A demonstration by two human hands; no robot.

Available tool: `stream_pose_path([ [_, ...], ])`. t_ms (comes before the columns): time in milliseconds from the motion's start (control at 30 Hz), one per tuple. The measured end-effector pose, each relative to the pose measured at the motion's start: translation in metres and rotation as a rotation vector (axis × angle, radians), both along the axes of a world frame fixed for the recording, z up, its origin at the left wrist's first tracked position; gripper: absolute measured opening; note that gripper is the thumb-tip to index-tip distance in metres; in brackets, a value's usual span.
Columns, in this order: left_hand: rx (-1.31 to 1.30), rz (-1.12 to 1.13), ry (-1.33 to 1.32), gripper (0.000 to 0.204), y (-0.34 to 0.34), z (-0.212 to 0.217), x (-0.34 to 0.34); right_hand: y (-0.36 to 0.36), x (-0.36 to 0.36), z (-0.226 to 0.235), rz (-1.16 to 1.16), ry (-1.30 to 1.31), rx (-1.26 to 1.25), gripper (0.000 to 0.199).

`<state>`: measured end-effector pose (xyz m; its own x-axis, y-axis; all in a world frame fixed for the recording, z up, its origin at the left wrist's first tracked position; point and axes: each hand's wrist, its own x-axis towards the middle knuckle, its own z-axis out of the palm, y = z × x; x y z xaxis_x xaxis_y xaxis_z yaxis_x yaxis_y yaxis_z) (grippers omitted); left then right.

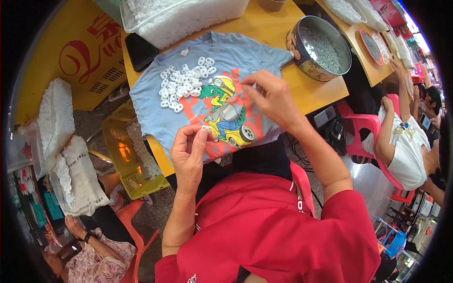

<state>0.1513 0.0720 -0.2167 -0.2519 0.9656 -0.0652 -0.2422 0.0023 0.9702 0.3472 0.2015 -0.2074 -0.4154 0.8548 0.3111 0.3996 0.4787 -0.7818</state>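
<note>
My left hand (pixel 188 148) is closed, its thumb and forefinger pinching a small white plastic piece with round holes (pixel 206 128). My right hand (pixel 270 94) hovers over the shirt's print, thumb and fingertips drawn together; whatever they hold, if anything, is too small to make out. Under both hands a light blue T-shirt (pixel 153 94) is spread, printed with a green dinosaur riding a yellow scooter. Beyond my left hand, a loose pile of white two-holed plastic pieces (pixel 181 85) lies on the shirt. A round tin (pixel 302 60) of small silvery metal parts (pixel 325 49) stands beyond my right hand.
The yellow table (pixel 264 21) also bears a clear bin (pixel 184 23) heaped with white pieces and a dark phone-like slab (pixel 140 52). At left below stands a yellow crate (pixel 134 177). People sit on both sides, one on a pink chair (pixel 368 125).
</note>
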Motion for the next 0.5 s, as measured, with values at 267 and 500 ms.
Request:
stream_pose_path([
  [267,-0.021,-0.011,-0.023,0.012,0.002,-0.006,-0.001,0.038,0.003,0.002,0.016,-0.285,0.259,0.012],
  [500,-0.032,-0.025,0.006,0.011,0.001,-0.01,-0.005,0.045,-0.005,-0.002,0.062,-0.368,0.28,0.015],
])
